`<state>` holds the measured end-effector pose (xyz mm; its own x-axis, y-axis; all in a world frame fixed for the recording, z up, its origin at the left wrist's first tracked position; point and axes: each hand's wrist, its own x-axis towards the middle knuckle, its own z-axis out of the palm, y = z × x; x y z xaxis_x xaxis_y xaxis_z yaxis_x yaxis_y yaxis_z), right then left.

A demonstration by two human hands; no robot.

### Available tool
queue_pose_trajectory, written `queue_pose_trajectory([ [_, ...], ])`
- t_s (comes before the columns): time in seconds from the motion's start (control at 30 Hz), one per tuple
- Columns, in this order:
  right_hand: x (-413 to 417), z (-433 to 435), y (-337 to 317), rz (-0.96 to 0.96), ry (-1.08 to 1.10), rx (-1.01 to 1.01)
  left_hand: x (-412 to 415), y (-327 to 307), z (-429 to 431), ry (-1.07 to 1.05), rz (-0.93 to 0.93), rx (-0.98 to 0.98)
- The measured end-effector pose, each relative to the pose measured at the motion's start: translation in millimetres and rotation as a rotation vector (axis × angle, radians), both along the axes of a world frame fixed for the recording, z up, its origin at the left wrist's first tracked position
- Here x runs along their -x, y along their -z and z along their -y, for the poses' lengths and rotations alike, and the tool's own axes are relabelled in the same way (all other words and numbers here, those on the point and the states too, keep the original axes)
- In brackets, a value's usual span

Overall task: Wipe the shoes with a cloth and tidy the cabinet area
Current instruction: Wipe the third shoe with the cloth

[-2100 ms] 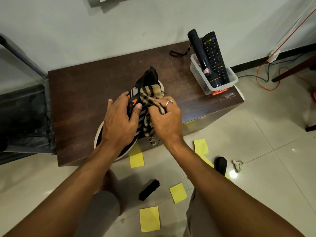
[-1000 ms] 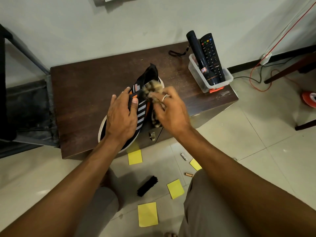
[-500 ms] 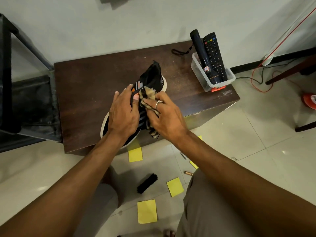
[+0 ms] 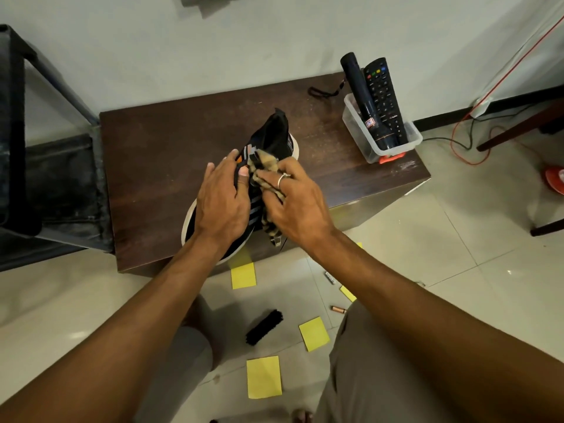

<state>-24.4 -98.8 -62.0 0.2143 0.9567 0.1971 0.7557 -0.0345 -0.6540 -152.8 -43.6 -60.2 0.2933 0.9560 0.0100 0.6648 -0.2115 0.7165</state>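
Against shoe (image 4: 276, 132), cloth (image 4: 264, 160) in right hand (image 4: 297, 206)

One shoe (image 4: 276, 134), one cloth (image 4: 263, 159), one brush (image 4: 265, 327), two batteries (image 4: 338, 309)

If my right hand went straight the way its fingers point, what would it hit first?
Likely the left hand, whose thumb lies on the shoe just past the cloth; depth is unclear.

No legible text: small label on torch (image 4: 367, 102) and white print on remote (image 4: 385, 99), far right, too blurred.
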Motion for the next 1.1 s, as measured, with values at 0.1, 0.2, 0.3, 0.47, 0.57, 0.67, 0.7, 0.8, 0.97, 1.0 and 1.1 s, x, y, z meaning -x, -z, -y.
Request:
queue_pose_trajectory([
  [0.1,-19.2,-3.6,0.4,-0.031,0.091,0.040,-0.9,-2.5,0.8,0.015,-0.008,0.006],
  [0.2,-3.4,-7.6,1.4,-0.185,0.268,0.022,-0.3,-1.2,1.7,0.008,-0.003,0.016],
  [0.3,28.8,9.5,3.8,-0.220,0.153,-0.008,0.0,0.8,0.5,0.000,0.001,0.008],
  [0.47,11.7,-12.0,0.6,-0.338,0.455,-0.037,-0.7,-2.5,1.4,0.008,0.005,0.010],
  [0.57,39.2,-2.2,5.9,-0.472,0.523,-0.078,-0.4,5.1,-3.8,-0.014,0.003,0.047],
  [0.67,78.2,37.2,15.2,-0.502,0.474,-0.068,1.5,11.0,-10.3,-0.048,0.039,0.092],
  [0.7,87.6,46.0,15.8,-0.528,0.456,-0.052,2.0,11.7,-11.5,-0.054,0.054,0.104],
  [0.8,86.5,37.7,13.4,-0.542,0.488,-0.050,1.5,10.0,-13.0,-0.070,0.085,0.139],
  [0.97,42.8,-16.2,-2.3,-0.428,0.589,-0.084,1.3,8.4,-13.1,-0.044,0.037,0.135],
  [1.0,36.1,-26.1,-6.5,-0.401,0.592,-0.081,1.0,7.7,-13.2,-0.043,0.038,0.140],
  [1.1,27.0,-40.5,-8.2,-0.376,0.598,-0.092,-0.2,9.3,-14.4,-0.058,0.055,0.145],
])
